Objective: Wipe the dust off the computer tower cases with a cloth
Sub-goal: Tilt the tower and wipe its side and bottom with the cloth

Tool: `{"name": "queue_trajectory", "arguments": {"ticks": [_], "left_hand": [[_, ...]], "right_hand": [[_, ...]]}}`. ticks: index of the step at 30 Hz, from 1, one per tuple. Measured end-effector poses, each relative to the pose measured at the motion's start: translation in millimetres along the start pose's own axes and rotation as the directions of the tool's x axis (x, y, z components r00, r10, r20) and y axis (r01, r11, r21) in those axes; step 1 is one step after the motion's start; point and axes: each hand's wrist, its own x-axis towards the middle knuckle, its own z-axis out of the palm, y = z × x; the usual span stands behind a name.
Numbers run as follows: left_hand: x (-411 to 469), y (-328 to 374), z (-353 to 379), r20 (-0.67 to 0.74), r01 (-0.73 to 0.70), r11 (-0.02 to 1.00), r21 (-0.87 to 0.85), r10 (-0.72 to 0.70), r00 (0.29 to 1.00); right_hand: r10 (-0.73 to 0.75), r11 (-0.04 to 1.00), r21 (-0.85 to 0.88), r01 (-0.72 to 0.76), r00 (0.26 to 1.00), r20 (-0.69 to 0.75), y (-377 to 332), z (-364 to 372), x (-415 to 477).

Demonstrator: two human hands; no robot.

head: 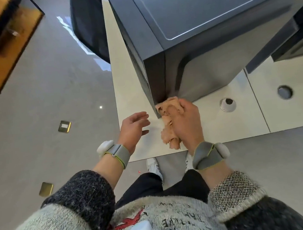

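Observation:
A dark grey computer tower case [203, 27] stands on the white desk [212, 126], its near lower corner facing me. My right hand [186, 121] grips a crumpled peach cloth [168, 130] and holds it against that lower corner of the case. The cloth hangs down past my palm toward the desk's front edge. My left hand [132, 127] hovers over the desk's left front corner with fingers relaxed and spread, holding nothing, a little left of the case.
A second dark case [295, 45] stands at the right. Two round cable holes [227, 105] [284, 92] sit in the desk. A black chair back [90, 26] is behind the desk's left edge. The grey floor has brass socket plates [64, 126].

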Motion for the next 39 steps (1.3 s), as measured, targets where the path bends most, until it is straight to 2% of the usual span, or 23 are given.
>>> {"name": "queue_trajectory", "arguments": {"ticks": [2,6,9,13,16,21,24,26,28,31,35,37,39], "left_hand": [[2,0,-4,0.03,-0.002,1.0,0.016,0.001,1.0],[6,5,-10,0.077,-0.031,0.997,0.07,0.025,0.997],[8,6,-22,0.122,-0.037,0.992,0.116,0.023,0.992],[18,5,-34,0.128,-0.02,0.988,0.155,0.0,0.992],[20,4,-35,0.144,-0.013,0.981,0.196,-0.015,0.989],[26,5,-37,0.179,-0.027,0.969,0.244,-0.018,0.984],[31,9,-35,0.198,-0.035,0.96,0.277,-0.021,0.98],[34,9,-34,0.203,-0.051,0.956,0.288,-0.009,0.979],[37,9,-33,0.209,-0.054,0.955,0.292,-0.008,0.978],[41,7,-30,0.216,-0.052,0.944,0.326,-0.021,0.976],[41,9,-27,0.234,-0.06,0.922,0.383,-0.034,0.972],[41,10,-21,0.247,-0.064,0.912,0.406,-0.042,0.968],[43,9,-16,0.249,-0.056,0.908,0.415,-0.055,0.967]], "right_hand": [[0.008,0.999,-0.046,-0.008,1.0,-0.002,1,15,-3],[0.21,0.971,-0.115,-0.209,0.978,-0.008,29,45,21],[0.319,0.946,-0.049,-0.32,0.947,-0.024,37,46,23],[0.172,0.985,0.01,-0.172,0.978,-0.119,34,46,11],[0.244,0.969,0.011,-0.245,0.959,-0.145,43,50,17],[0.384,0.911,-0.12,-0.394,0.918,-0.095,60,56,32],[0.396,0.918,0.025,-0.396,0.912,-0.107,60,54,28],[0.345,0.935,0.142,-0.325,0.926,-0.154,58,55,22],[0.307,0.948,0.147,-0.281,0.93,-0.202,56,58,21],[0.344,0.939,0.104,-0.329,0.914,-0.216,56,62,26],[0.442,0.896,0.009,-0.444,0.891,-0.101,59,59,31],[0.415,0.909,0.071,-0.41,0.902,-0.117,62,54,33],[0.403,0.91,0.192,-0.367,0.892,-0.205,60,51,33]]}}
